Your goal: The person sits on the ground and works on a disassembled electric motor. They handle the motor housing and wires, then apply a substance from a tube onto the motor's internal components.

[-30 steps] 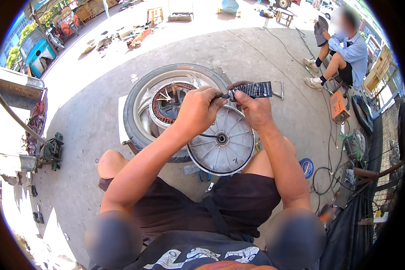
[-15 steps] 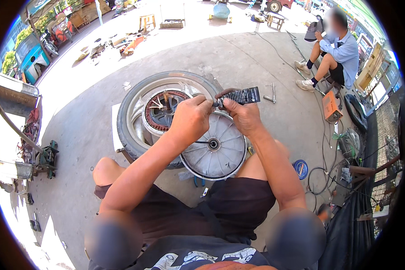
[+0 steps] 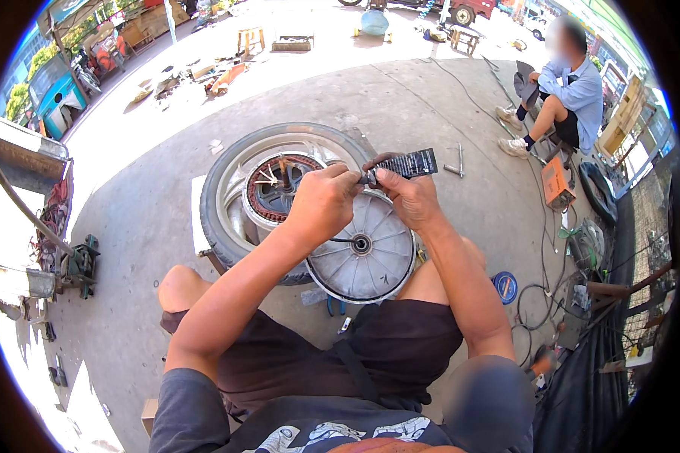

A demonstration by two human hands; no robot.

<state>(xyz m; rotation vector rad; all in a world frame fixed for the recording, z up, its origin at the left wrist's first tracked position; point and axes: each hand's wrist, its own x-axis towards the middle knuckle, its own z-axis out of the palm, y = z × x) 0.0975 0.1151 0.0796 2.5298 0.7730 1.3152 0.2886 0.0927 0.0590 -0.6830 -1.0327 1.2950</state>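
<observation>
A black squeeze tube (image 3: 412, 163) with pale print lies in my right hand (image 3: 409, 198), held by its narrow end, its flat end pointing right. My left hand (image 3: 325, 198) pinches at the tube's nozzle end; whether a cap is between those fingers is hidden. Below the hands a round, ribbed metal hub cover (image 3: 357, 260) leans near my knees, with a dark cable at its centre hole. Behind it a wheel with a tyre (image 3: 223, 240) lies flat, its hub motor (image 3: 264, 198) exposed with reddish windings and pale wires. My left forearm crosses over part of the wheel.
A T-shaped wrench (image 3: 455, 162) lies right of the tube. By my right knee is a round blue tin (image 3: 505, 287). Blue-handled pliers (image 3: 335, 306) lie under the cover. An orange box (image 3: 557, 183), cables and a seated person (image 3: 567, 90) are at right; a vise (image 3: 85, 266) is at left.
Both hands stay at the tube with hardly any movement. The seated person at the right has lowered the dark cap they hold. The whole view has shifted slightly.
</observation>
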